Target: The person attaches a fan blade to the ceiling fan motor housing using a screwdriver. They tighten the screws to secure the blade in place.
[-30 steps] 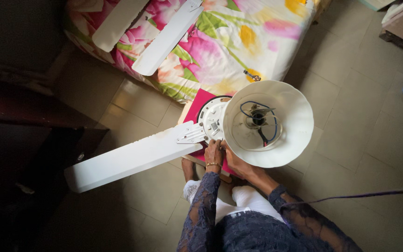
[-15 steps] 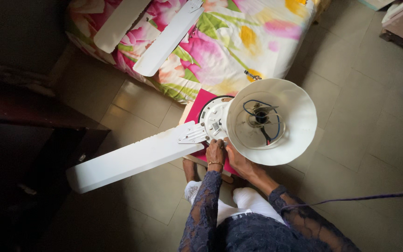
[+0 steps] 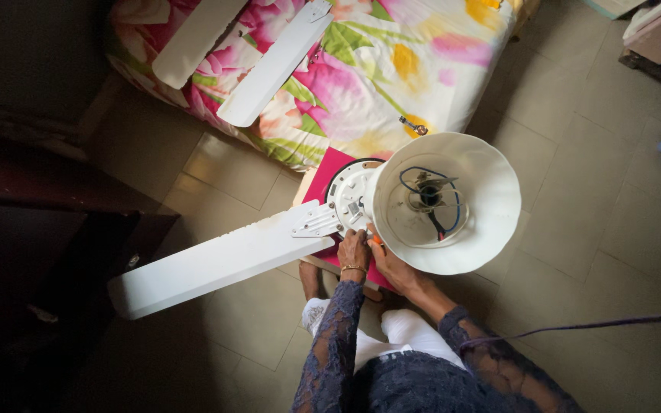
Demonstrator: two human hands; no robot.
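Both hands, the left hand (image 3: 354, 247) and right hand (image 3: 390, 268), are wedged under the wide white fan canopy (image 3: 453, 203), which blocks passage above them. The attached fan blade (image 3: 216, 262) bars the left side. Open tiled floor (image 3: 575, 199) lies to the right; the flowered bed (image 3: 361, 84) closes off the far side.

Both hands fwd, close together, arms in dark lace sleeves.
L hand (image 3: 354, 248) fingers curled, bangle on wrist; R hand (image 3: 389, 264) just beside it, partly hidden, grip state unclear; forearms converge fwd.
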